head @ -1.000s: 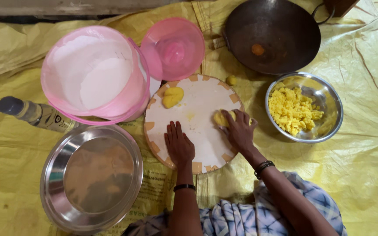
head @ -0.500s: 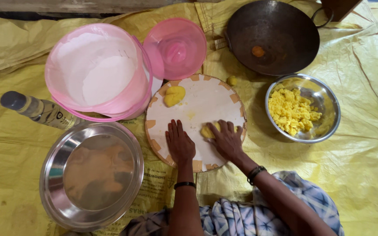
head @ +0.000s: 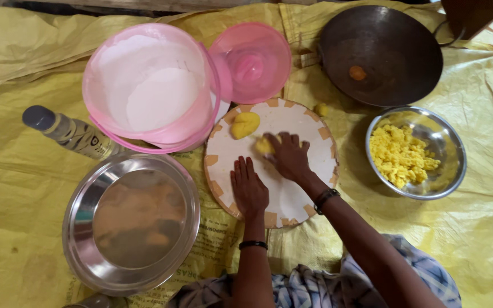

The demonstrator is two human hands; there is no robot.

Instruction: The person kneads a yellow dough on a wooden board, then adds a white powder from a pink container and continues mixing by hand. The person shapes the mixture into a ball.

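- Right now the right hand (head: 290, 158) lies palm down on the round white board (head: 309, 137), its fingers (head: 283, 142) curled over a yellow dough lump (head: 264, 146) and pressing it to the board; only the left edge of the lump shows from under the fingertips.
- Beside it, the left hand (head: 249, 187) rests flat on the same board, fingers straight and close together, holding nothing; it sits just left of and nearer the body than the right hand, not touching the lump.
- Just beyond the right fingers and a little left, a second dough piece (head: 244, 125) lies on the board near its far rim, apart from both hands.
- Past the board's far rim, a small dough ball (head: 321, 109) sits on the yellow sheet (head: 24, 228) that covers the floor.
- Right of the right hand, well apart, a steel bowl (head: 449, 142) holds crumbly yellow mixture (head: 397, 155).
- Beyond that bowl stands a dark wok (head: 395, 57) with a small orange bit (head: 358, 73) inside.
- Left of the left fingers, near, lies an empty steel plate (head: 129, 222).
- Farther left and away, a pink tub (head: 144, 85) holds white flour (head: 155, 97), its pink lid (head: 252, 63) just beside it, and a clear bottle (head: 69, 132) lies on its side near the tub.
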